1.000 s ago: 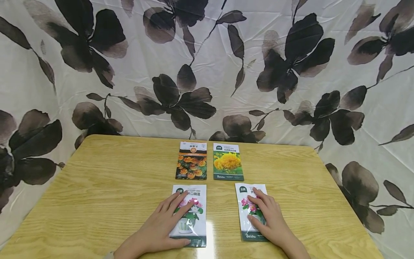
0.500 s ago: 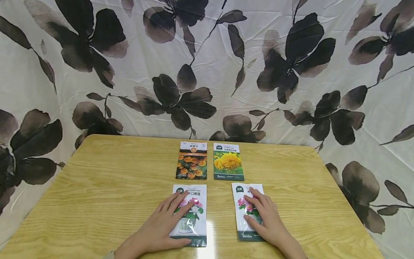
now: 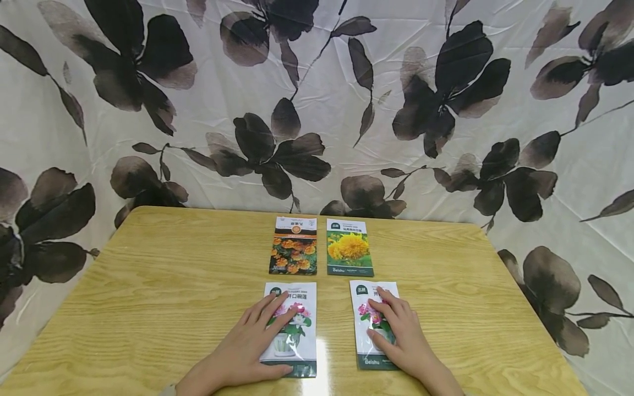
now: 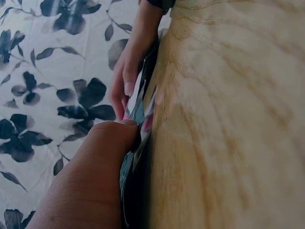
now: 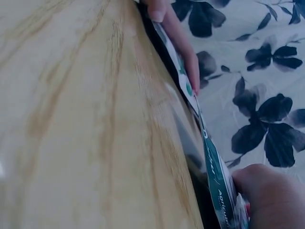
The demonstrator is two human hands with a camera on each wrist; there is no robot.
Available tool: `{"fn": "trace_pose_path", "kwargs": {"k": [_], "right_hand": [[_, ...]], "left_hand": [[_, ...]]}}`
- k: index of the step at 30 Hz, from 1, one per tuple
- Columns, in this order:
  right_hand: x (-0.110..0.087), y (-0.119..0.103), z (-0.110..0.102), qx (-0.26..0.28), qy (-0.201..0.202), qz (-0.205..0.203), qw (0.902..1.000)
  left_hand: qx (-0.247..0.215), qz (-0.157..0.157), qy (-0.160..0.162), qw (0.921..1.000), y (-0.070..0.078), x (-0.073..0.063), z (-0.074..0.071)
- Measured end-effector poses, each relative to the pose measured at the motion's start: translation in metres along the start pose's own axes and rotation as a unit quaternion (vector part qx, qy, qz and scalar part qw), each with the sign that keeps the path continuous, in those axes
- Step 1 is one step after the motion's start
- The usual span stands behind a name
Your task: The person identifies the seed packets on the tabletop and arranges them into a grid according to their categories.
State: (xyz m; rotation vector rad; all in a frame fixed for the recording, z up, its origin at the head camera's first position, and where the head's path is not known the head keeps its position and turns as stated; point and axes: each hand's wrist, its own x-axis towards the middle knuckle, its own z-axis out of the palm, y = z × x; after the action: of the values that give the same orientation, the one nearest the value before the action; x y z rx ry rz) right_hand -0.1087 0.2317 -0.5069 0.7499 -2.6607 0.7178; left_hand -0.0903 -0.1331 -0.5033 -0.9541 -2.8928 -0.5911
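My left hand lies with spread, straight fingers on a white seed packet showing pink lotus flowers in a bowl. To its right, my right hand rests on a matching lotus seed packet, fingers extended over its right half. A strip of wood separates the two packets. Seen from the left wrist, the thumb presses on the packet's edge against the table. In the right wrist view the right packet lies at the tabletop beside the thumb.
Behind these lie an orange marigold seed packet and a yellow sunflower seed packet, side by side. All sit on a wooden table with rounded far corners. A floral cloth hangs behind the table's far edge.
My right hand has slid its lotus packet leftward across the table, narrowing the gap to the other lotus packet. The left hand and the two rear packets have stayed in place.
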Motion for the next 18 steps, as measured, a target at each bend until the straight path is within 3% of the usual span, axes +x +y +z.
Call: {"fn": "trace_pose_path", "kwargs": {"k": [18], "right_hand": [[0.003, -0.015, 0.011, -0.009, 0.013, 0.019, 0.9997]], "left_hand": [[0.003, 0.005, 0.003, 1.0, -0.003, 0.001, 0.002]]}}
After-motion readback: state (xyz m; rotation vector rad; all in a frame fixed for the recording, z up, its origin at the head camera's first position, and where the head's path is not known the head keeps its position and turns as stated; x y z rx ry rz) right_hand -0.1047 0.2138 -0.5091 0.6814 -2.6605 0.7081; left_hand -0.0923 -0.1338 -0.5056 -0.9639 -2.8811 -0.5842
